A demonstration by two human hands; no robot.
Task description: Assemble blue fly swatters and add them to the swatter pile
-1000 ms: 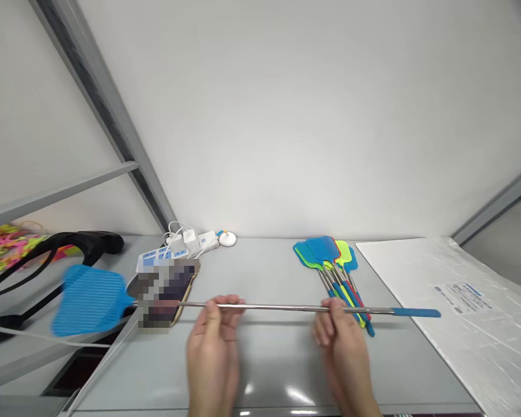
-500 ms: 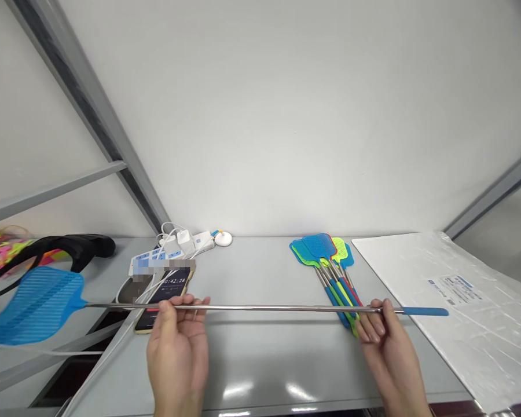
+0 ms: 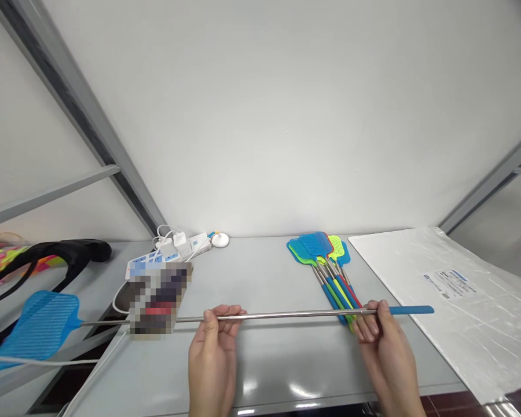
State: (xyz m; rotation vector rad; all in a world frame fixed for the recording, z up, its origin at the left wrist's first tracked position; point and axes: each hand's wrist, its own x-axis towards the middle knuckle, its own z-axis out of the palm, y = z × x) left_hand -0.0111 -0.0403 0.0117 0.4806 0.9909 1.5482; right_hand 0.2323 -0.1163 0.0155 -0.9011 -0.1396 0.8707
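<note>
A blue fly swatter (image 3: 282, 314) with a long metal telescopic rod lies level across the view, held above the table. Its mesh head is at the far left and its blue grip at the right. My left hand (image 3: 215, 353) pinches the rod near its middle between thumb and fingers. Close to the blue grip, my right hand (image 3: 384, 341) is closed on the rod's other end. Behind my right hand, a fanned pile of fly swatters (image 3: 316, 249) in blue, green, yellow and red rests on the table, its handles partly hidden.
A white plastic-wrapped package (image 3: 443, 307) covers the table's right side. To the left are a power strip (image 3: 150, 262) with chargers and cables, a blurred-out phone (image 3: 160, 307), a black strap-like object (image 3: 76, 252) and a metal frame post (image 3: 69, 104).
My left hand has slid right along the rod, closer to my right hand. The swatter's head sits slightly lower, and its grip has shifted a little left in view.
</note>
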